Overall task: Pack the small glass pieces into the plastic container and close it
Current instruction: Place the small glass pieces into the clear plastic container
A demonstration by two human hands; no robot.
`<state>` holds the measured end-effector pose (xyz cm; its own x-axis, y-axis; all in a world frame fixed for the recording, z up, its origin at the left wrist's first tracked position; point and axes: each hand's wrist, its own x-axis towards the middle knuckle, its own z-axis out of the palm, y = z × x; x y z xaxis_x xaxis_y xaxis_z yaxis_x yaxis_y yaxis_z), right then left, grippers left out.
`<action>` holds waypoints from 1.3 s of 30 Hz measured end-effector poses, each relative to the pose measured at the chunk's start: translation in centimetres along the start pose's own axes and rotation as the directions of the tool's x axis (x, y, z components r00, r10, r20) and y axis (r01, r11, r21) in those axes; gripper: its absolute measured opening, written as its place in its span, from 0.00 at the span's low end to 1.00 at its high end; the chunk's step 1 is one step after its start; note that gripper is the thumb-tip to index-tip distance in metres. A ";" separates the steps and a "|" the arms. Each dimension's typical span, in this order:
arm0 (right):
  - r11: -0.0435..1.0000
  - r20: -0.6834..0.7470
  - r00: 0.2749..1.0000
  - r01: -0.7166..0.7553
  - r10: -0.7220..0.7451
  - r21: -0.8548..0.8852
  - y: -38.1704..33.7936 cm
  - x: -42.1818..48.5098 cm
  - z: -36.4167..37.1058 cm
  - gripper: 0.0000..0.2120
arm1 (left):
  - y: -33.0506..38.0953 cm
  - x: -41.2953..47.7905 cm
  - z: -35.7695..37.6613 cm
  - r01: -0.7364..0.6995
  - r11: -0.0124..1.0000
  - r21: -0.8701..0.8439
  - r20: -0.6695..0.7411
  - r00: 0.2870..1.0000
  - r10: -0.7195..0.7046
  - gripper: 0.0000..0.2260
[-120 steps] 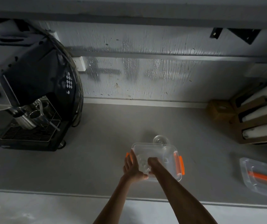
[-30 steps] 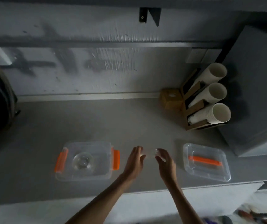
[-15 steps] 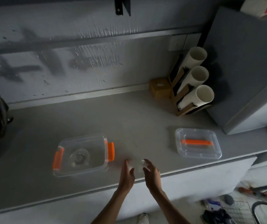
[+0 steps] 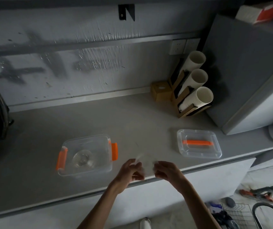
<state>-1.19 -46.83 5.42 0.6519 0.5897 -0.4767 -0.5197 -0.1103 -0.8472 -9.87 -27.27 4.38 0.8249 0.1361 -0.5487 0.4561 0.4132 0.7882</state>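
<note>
Both hands, left (image 4: 129,171) and right (image 4: 167,171), curled around a blurred clear piece (image 4: 146,162); exact grip unclear. Container (image 4: 84,154) open left of them, lid (image 4: 198,143) apart on the surface (image 4: 132,123).

You have only one view, from the camera on your head, so no second view overlaps it. It looks forward and steeply down over the grey counter (image 4: 129,119), facing the scuffed back wall (image 4: 86,52) that fills the top of the frame. The wide lens bends the counter's front edge and the wall rail. Your forearms enter from the bottom, so the near part of the counter sits close beneath you, while the paper cup holder (image 4: 193,86) at the right stands farther back. The floor (image 4: 241,184) shows at lower right.
</note>
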 end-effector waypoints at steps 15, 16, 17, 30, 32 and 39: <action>0.981 -0.066 0.992 -0.114 0.105 -0.156 -2.5 -1.5 11.9 0.10 | 3.2 -7.1 -7.1 -0.171 0.955 0.243 -0.050 0.981 0.188 0.09; 0.980 -0.076 0.992 -0.115 0.104 -0.160 -2.7 -1.4 13.2 0.10 | 3.5 -7.5 -8.0 -0.183 0.949 0.258 -0.049 0.978 0.202 0.09; 0.979 -0.080 0.991 -0.119 0.107 -0.164 -2.8 -1.4 14.5 0.10 | 3.8 -8.0 -8.8 -0.189 0.944 0.270 -0.053 0.976 0.211 0.08; 0.993 -0.063 0.991 -0.117 0.118 0.018 -2.4 0.6 24.0 0.04 | 6.4 -10.2 -17.5 -0.187 0.970 0.156 -0.197 0.956 0.216 0.16; 0.996 -0.123 0.988 -0.090 0.091 0.013 -3.3 2.2 24.5 0.04 | 6.9 -10.2 -18.8 -0.257 0.927 0.274 -0.368 0.862 0.348 0.19; 0.909 -0.253 0.962 -0.194 0.103 -0.368 -2.8 10.6 30.0 0.04 | 6.1 -9.2 -24.3 0.100 0.566 0.818 -0.390 0.820 0.419 0.47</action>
<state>-9.37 -16.31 9.81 0.7131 0.3535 -0.6054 -0.3962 -0.5092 -0.7640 -22.78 -4.14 7.48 0.7371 0.6359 -0.2287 0.6142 -0.4892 0.6192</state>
